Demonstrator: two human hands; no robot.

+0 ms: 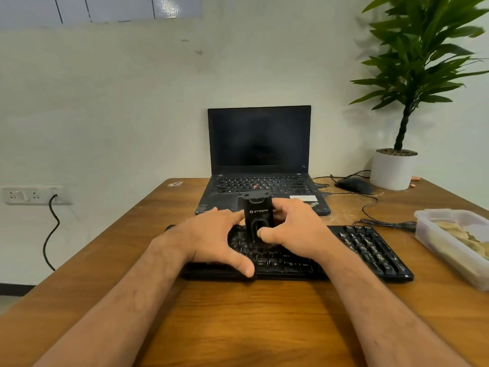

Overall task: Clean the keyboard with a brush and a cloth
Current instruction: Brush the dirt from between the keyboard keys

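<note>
While right hand (292, 229) holds brush (258, 215), cloth (461, 238) in tub (434, 242)

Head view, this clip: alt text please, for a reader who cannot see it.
A person's right hand grips a black upright brush tool standing on a black desktop keyboard, while the left hand rests on the keys beside it. They sit on a brown wooden desk, with an open black laptop behind and a clear plastic container at right.

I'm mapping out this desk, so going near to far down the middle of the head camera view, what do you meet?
Bare table → keyboard → both hands, left hand and right hand, with the black brush upright on the keys → laptop → wall.
</note>
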